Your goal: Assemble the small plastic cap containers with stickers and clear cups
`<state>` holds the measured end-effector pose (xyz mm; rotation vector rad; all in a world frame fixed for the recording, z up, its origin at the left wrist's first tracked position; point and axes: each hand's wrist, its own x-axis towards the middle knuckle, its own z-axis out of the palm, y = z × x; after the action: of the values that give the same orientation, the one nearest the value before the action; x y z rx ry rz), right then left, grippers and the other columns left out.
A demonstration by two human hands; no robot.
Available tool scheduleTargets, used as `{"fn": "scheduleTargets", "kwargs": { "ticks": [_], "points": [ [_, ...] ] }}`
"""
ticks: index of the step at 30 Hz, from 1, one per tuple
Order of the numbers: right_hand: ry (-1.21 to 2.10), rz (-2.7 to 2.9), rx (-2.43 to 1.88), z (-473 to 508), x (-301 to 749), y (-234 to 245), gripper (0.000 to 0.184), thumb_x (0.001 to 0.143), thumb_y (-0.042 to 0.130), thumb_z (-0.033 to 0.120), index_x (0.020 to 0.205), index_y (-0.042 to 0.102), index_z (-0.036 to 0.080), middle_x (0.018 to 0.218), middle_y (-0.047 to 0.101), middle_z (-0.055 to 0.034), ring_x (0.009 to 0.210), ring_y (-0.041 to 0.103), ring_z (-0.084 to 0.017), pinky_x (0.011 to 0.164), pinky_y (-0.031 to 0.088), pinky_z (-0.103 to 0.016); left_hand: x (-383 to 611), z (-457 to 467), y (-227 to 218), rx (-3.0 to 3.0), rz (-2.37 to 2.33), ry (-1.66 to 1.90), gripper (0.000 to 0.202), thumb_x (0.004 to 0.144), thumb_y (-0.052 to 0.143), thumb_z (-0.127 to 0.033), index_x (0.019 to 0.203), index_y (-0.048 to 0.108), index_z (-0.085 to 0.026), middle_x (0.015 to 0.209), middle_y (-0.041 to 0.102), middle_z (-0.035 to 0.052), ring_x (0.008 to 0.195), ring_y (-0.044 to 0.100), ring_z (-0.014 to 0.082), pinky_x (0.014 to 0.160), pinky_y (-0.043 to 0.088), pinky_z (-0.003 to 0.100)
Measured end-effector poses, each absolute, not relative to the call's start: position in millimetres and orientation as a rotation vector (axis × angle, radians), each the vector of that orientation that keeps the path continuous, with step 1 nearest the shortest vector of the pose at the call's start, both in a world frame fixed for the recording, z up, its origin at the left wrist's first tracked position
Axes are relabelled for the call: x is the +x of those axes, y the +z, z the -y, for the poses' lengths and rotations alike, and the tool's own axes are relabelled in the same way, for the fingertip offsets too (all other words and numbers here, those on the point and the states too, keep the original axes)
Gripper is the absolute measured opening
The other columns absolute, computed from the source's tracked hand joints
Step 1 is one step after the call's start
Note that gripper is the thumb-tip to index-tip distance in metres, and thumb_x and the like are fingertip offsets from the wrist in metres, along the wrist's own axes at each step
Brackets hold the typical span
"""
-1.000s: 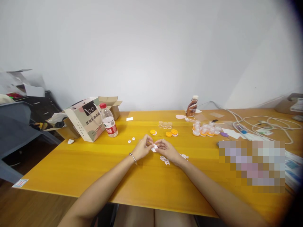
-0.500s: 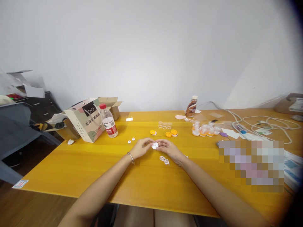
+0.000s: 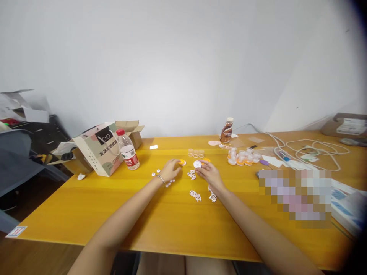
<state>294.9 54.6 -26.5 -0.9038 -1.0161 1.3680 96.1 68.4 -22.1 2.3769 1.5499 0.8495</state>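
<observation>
My right hand (image 3: 211,175) pinches a small white round plastic piece (image 3: 197,164) just above the table. My left hand (image 3: 171,170), a bracelet at its wrist, has its fingers closed at the left edge of an orange-and-white round piece (image 3: 182,162) on the table. Another orange round piece (image 3: 206,160) lies behind my right fingers, partly hidden. Between the hands lie white spoked wheel-like parts (image 3: 191,174); more spoked parts (image 3: 195,195) lie nearer me, and some (image 3: 212,197) beside my right wrist. Small white knobs (image 3: 169,183) sit beside my left wrist.
Clear ring-like cups (image 3: 195,153) stand behind the hands. A cluster of clear-and-orange pieces (image 3: 243,156) is to the right, near a brown drink bottle (image 3: 226,130) and white cables (image 3: 312,143). A red-capped water bottle (image 3: 128,151) and paper bag (image 3: 99,149) stand left.
My hands have moved apart. The left went to the orange-and-white round piece; the right kept the white round piece and moved right. More spoked parts and knobs are now visible.
</observation>
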Motion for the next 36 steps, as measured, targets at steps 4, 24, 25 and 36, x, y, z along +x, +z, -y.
{"fn": "scheduleTargets", "kwargs": {
  "ticks": [4,24,25,36],
  "points": [
    [1.368,1.013,-0.908,-57,295,-29,0.039,0.054,0.069,0.023,0.090,0.055,0.024,0.086,0.063,-0.0004,0.076,0.061,-0.015,0.077,0.049,-0.032,109,-85,-21,2.392,-1.589,0.870,0.029,0.076,0.048,-0.020,0.104,0.051,-0.016,0.109,0.053,0.0098,0.106,0.045,0.0219,0.092,0.034,0.040],
    [1.006,0.939,-0.956,-77,313,-34,0.044,0.052,0.069,0.029,0.092,0.052,0.022,0.087,0.062,-0.0019,0.080,0.059,-0.017,0.074,0.048,-0.032,175,-99,-19,2.589,-1.416,0.651,0.008,0.076,0.051,-0.021,0.076,0.057,-0.016,0.092,0.057,0.0094,0.095,0.049,0.0233,0.084,0.037,0.036],
    [1.006,0.946,-0.962,-77,312,-34,0.044,0.052,0.069,0.029,0.092,0.052,0.022,0.087,0.062,-0.0021,0.080,0.059,-0.017,0.073,0.048,-0.032,174,-99,-20,2.580,-1.426,0.654,0.007,0.075,0.050,-0.021,0.075,0.056,-0.016,0.089,0.058,0.0093,0.092,0.050,0.0235,0.083,0.038,0.037],
    [1.082,1.101,-0.942,-70,304,-32,0.044,0.054,0.069,0.029,0.093,0.050,0.021,0.091,0.060,-0.0037,0.079,0.059,-0.015,0.079,0.045,-0.032,143,-74,-9,2.457,-1.440,0.840,0.008,0.078,0.046,-0.017,0.085,0.049,-0.017,0.097,0.058,0.0062,0.097,0.051,0.0189,0.085,0.037,0.033]
  ]
}}
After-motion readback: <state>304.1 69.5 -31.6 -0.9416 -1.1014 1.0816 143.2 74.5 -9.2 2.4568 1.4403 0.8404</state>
